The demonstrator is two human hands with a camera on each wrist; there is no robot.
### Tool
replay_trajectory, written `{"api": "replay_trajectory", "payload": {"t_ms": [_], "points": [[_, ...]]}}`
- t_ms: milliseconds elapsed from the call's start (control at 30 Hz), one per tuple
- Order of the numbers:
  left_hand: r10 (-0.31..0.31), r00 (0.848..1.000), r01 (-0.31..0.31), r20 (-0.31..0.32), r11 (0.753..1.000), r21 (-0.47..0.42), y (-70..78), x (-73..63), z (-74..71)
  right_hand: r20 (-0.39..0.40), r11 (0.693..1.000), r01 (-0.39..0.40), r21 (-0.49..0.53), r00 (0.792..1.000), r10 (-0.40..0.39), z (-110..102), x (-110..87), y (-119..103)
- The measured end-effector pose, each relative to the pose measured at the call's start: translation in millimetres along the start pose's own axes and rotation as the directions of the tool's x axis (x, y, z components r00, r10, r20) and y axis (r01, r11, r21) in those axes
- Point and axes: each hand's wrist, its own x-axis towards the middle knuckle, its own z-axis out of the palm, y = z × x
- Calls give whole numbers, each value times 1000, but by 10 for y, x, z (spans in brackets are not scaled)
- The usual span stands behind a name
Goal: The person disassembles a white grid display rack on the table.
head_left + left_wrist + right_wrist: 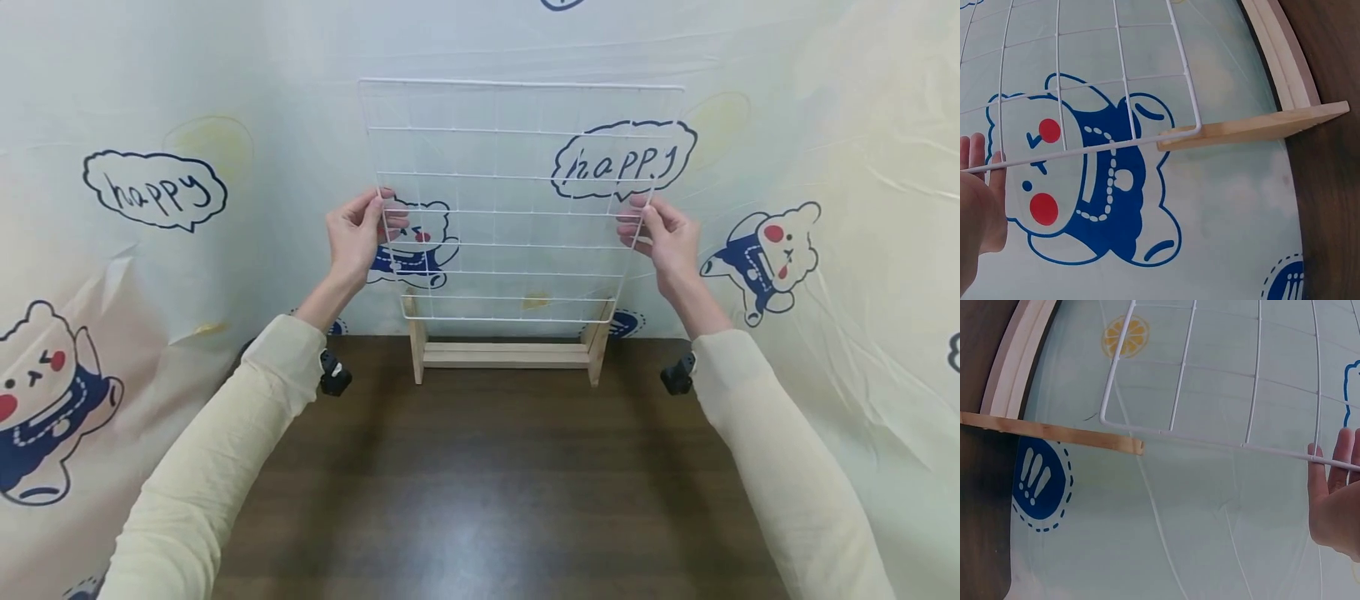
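A white wire grid panel (pixel 495 212) is held upright between both hands. My left hand (pixel 356 233) pinches its left edge rod between thumb and fingers, about halfway up. On the opposite edge, my right hand (pixel 671 237) pinches the rod at a similar height. Below the panel stands a pale wooden stand (pixel 506 356) with two side legs and a crossbar. The panel's bottom corners appear close to the tops of the legs; in the right wrist view a gap shows between the corner and the wooden leg (pixel 1085 434). Whether the left corner touches its leg (pixel 1241 127) I cannot tell.
The stand is at the back of a dark brown wooden table (pixel 480 467). Directly behind it hangs a pale cloth (pixel 285 92) printed with bears and "happy" bubbles, which also closes in both sides. Small black devices (pixel 677 375) are strapped at the wrists.
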Motion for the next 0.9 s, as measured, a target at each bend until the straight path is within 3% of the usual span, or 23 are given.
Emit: {"api": "replay_trajectory", "payload": {"t_ms": [333,633,900], "points": [[1,1000,-1,9,1000,19,-88,-75,-41,19,1000,-19,-15,1000,19,-38,-72,74],[21,998,-24,65,998,51,-221,-173,-80,21,996,-78,-37,997,79,-76,-259,136],[18,997,-20,71,999,38,-278,-263,-122,19,995,-97,13,995,97,-119,-307,276]]}}
